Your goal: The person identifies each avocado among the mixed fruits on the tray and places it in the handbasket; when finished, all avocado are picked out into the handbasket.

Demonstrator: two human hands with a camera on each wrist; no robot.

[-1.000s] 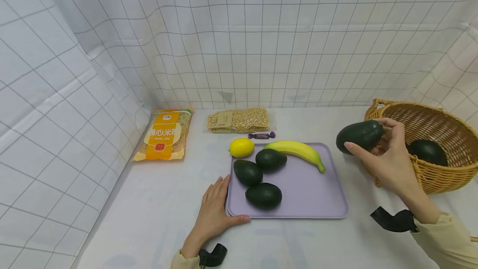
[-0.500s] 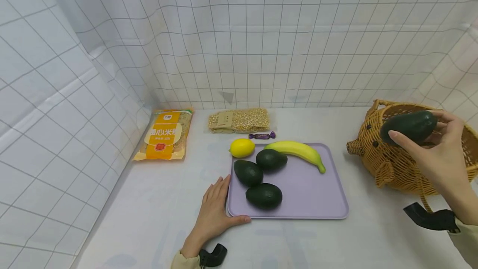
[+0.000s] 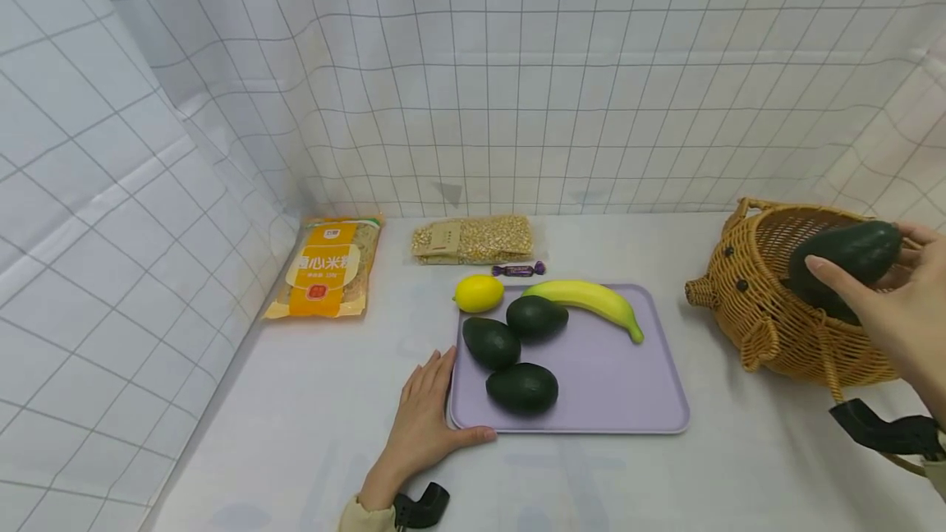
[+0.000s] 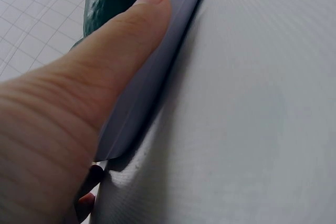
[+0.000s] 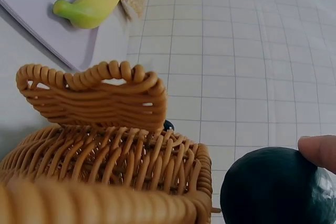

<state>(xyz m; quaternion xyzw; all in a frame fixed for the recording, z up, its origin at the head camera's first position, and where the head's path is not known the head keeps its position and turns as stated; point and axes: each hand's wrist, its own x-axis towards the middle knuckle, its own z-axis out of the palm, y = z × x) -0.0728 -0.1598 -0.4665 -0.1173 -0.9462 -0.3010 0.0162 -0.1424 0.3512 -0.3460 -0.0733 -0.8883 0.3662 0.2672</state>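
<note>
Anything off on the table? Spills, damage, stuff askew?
No spills or damage visible. The lemon looks slightly off: in the head view it overlaps the far-left corner of the tray, and I can't tell if it's fully inside.

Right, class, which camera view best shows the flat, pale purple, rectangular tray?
The head view: it shows nearly all of the tray, with the left hand at one corner. The left wrist view gives only a close strip of its rim, partly behind the hand; the right wrist view, just part, cut off at the picture's edges.
</note>
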